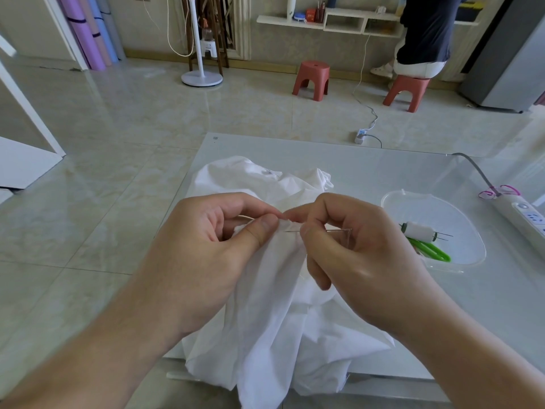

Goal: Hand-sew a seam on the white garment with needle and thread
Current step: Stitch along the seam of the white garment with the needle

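- A stitch is being made, I think: the left hand point(212, 246) pinches a fold of the white garment point(265, 335), which lies on the table point(413, 172) and hangs over its near edge.
- The right hand point(354, 255) pinches the needle point(321, 230).
- The needle lies almost level, its tip pointing left into the fold.
- Next it probably needs a push through, then a pull on the thread.

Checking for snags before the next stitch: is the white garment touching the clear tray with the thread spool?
Apart. The head view shows bare tabletop between the white garment and the clear tray.
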Tool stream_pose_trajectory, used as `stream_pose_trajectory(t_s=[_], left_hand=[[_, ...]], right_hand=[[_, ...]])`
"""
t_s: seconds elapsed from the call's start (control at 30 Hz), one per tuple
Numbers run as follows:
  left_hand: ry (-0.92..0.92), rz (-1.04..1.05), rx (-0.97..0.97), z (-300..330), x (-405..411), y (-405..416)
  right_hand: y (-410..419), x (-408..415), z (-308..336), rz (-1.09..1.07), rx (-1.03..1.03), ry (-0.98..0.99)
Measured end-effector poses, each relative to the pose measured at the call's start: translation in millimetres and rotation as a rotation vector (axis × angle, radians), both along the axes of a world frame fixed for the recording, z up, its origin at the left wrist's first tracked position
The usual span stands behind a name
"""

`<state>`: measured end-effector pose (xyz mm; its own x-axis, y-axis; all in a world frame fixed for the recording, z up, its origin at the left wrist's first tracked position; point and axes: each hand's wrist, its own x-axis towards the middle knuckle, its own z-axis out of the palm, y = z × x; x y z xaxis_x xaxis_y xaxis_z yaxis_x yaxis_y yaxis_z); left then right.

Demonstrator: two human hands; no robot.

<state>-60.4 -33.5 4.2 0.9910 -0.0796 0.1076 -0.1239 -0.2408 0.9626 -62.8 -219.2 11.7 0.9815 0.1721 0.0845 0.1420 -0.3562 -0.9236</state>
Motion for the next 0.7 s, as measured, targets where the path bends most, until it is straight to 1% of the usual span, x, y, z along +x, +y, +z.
stream_pose_trajectory(t_s=[0.17, 0.5, 0.7], left_hand=[[-0.004, -0.003, 0.029, -0.9, 0.0, 0.3], [-0.027, 0.003, 0.067, -7.2, 2.0, 2.7], [0.008, 0.002, 0.075, -9.7, 3.3, 5.8]], right_hand=[[1.6, 0.9, 0.4, -0.009, 0.044, 0.025], [1.6, 2.8, -3.1, -0.03, 0.009, -0.016], [0.0, 4.4, -6.4, -0.035, 0.005, -0.04]])
